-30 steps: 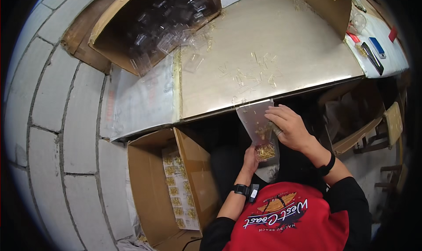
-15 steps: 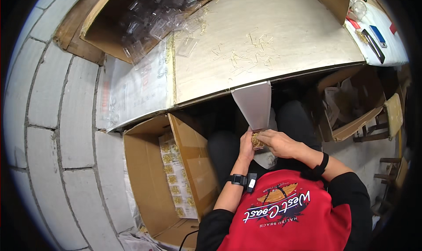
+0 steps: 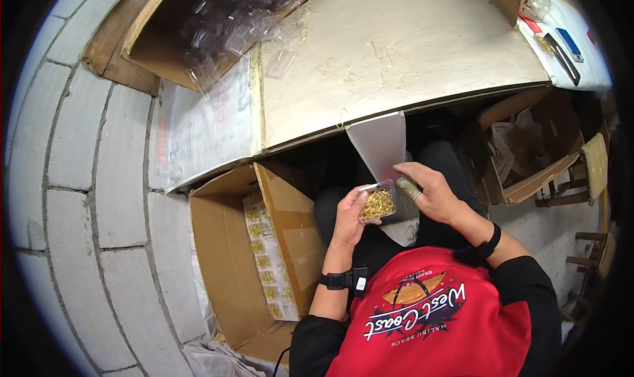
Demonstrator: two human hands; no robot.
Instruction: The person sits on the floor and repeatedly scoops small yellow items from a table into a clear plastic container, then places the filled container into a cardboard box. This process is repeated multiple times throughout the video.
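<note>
My left hand (image 3: 347, 217) grips a small clear plastic box (image 3: 379, 205) filled with gold wire paper clips, held over my lap. Just right of the box, my right hand (image 3: 430, 190) is raised with its fingers stretched out and nothing visible in it. A greenish-grey cover (image 3: 409, 190) sits on one of its digits. Beyond both hands, a white chute (image 3: 380, 142) slopes down from the table's front edge and narrows toward me. Loose gold paper clips (image 3: 373, 70) lie scattered on the table (image 3: 462, 53).
A cardboard box of clear plastic cases (image 3: 231, 20) stands at the far left. Beside my left leg, an open carton (image 3: 224, 264) holds rows of filled boxes (image 3: 267, 264). Another carton (image 3: 522, 188) is at right. A blue box (image 3: 569, 44) and a black tool (image 3: 561, 60) lie far right.
The clip-filled box has moved up and left from the chute's lower end, tilted so its contents show. My right hand has lifted off it, its fingers now stretched out.
</note>
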